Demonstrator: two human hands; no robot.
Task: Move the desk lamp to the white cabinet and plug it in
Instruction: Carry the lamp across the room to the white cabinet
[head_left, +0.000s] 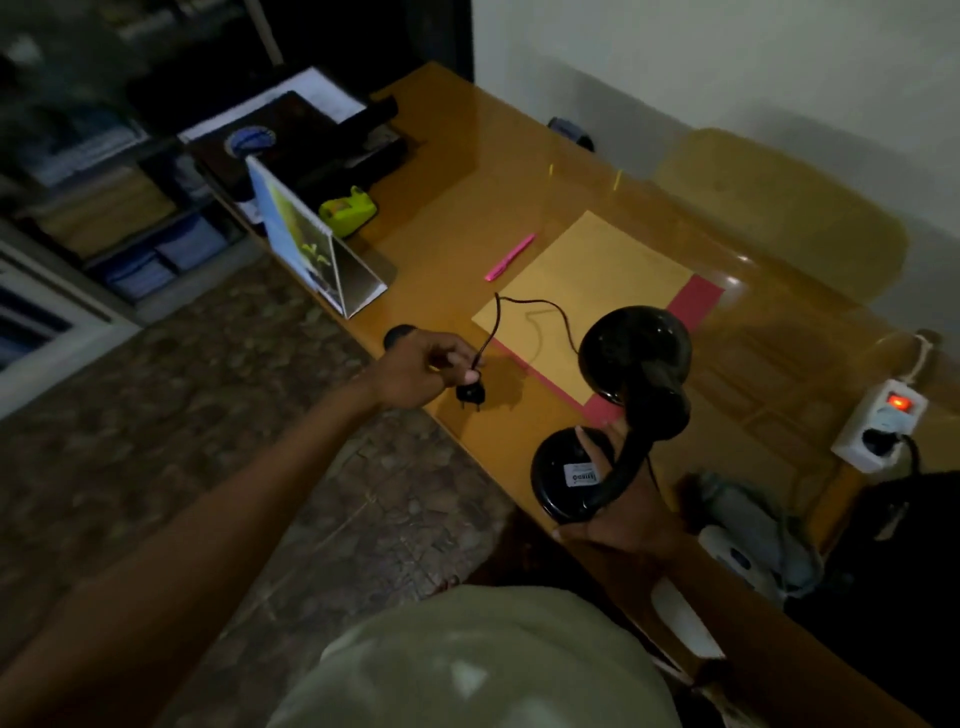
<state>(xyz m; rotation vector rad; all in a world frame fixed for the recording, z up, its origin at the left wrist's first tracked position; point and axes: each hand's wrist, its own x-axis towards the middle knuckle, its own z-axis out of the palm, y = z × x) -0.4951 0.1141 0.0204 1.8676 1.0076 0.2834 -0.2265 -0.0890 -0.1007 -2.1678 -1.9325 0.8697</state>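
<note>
I hold the black desk lamp (631, 410) in my right hand (621, 525), fingers (589, 439) wrapped on the gooseneck beside the round base (563, 475), clear above the near edge of the wooden surface (467, 171). The shade (636, 353) leans away from me; the grip sits low, so the head could swing and twist the lamp out of my hold.

My left hand (421, 371) pinches the cord (524, 312) just above the two-pin plug (470, 396), which dangles free over the surface edge. The slack loops back across the yellow envelope (587, 291) and red folder (696, 301). I judge that carrying off now could drag these papers, or catch the pink pen (510, 257) and the desk calendar (311, 244) nearby.

Farther right, a white power strip (880, 423) shows a lit switch. The white cabinet is not identifiable in this dim view, so I cannot confirm the route.
</note>
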